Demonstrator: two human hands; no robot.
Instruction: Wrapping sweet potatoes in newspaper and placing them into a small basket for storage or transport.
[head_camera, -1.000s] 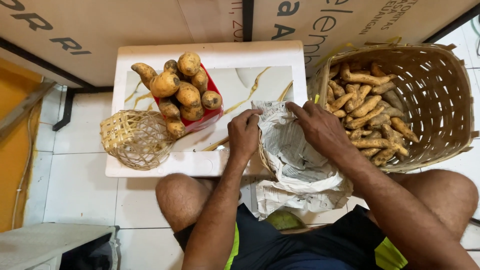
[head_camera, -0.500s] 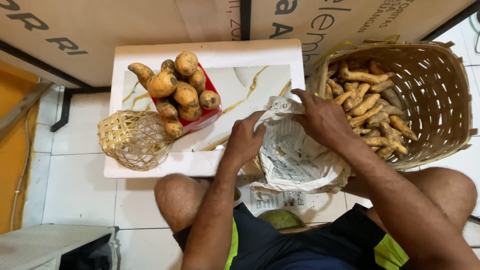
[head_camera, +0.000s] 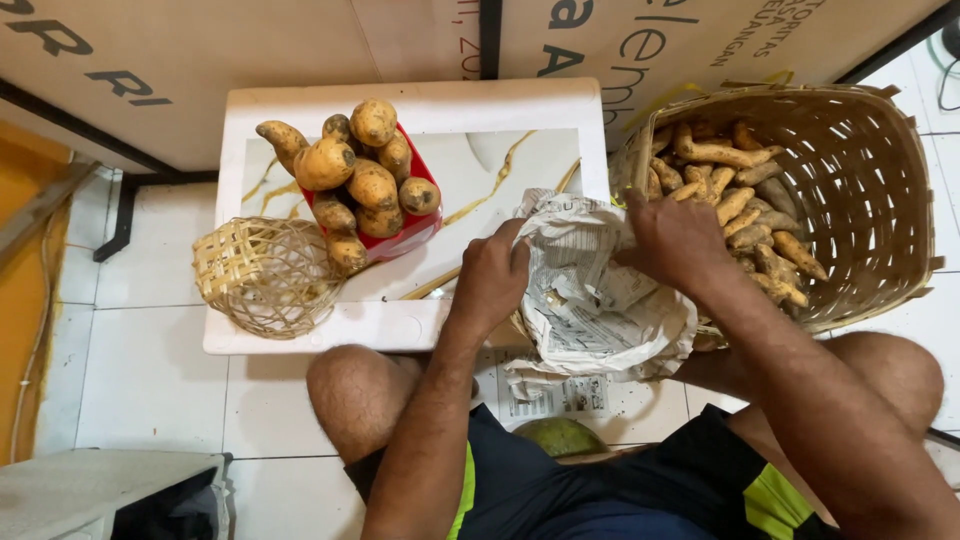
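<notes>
Right now both your hands are on the crumpled newspaper (head_camera: 590, 300), which sits bunched just in front of the white tray (head_camera: 420, 105) and against the near left side of the big woven basket (head_camera: 880, 190). Your left hand (head_camera: 492, 280) has its fingers curled shut on the paper's left edge, at the tray's near right corner. Your right hand (head_camera: 675, 240) presses on the paper's upper right part, fingers bent and closed over a fold, touching the basket's rim. Inside that basket lie many slim orange-brown tubers (head_camera: 740, 200). On the tray, left of the newspaper, a red dish (head_camera: 415, 232) holds a heap of fatter tubers (head_camera: 360, 185). A small empty woven basket (head_camera: 265, 275) rests on the tray's near left corner, just beside the red dish. Your bare knees frame the newspaper from below
</notes>
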